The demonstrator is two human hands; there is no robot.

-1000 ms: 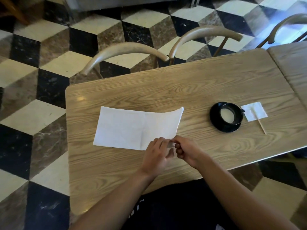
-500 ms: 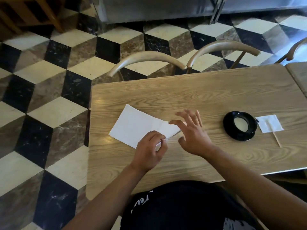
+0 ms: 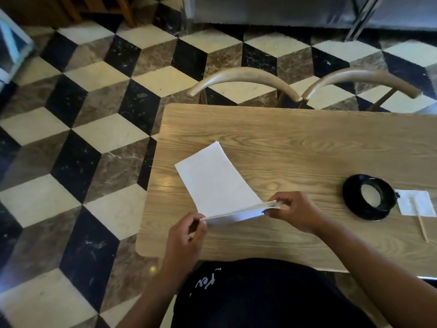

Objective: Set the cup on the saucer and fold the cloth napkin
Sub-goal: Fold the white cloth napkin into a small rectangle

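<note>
Napkin: white napkin (image 3: 214, 183) lies on the wooden surface (image 3: 307, 143), near edge lifted, far end curling up.
Left hand: left hand (image 3: 186, 235) has its fingers pinched on the near left corner.
Right hand: right hand (image 3: 293, 210) has its fingers pinched on the near right corner.
Cup: black cup (image 3: 370, 196) sits on its saucer, well to the right.
Doing it well: probably keep both corners level, carry them evenly to the far edge, align edges, then press the crease flat.

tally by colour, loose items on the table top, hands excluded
White: 2, the cloth napkin pinched by the left hand and right hand, and a small paper square.
Black: 2, the cup and the saucer it sits on.
Tan: 1, a thin wooden stick partly on the paper square.
Total: 5
</note>
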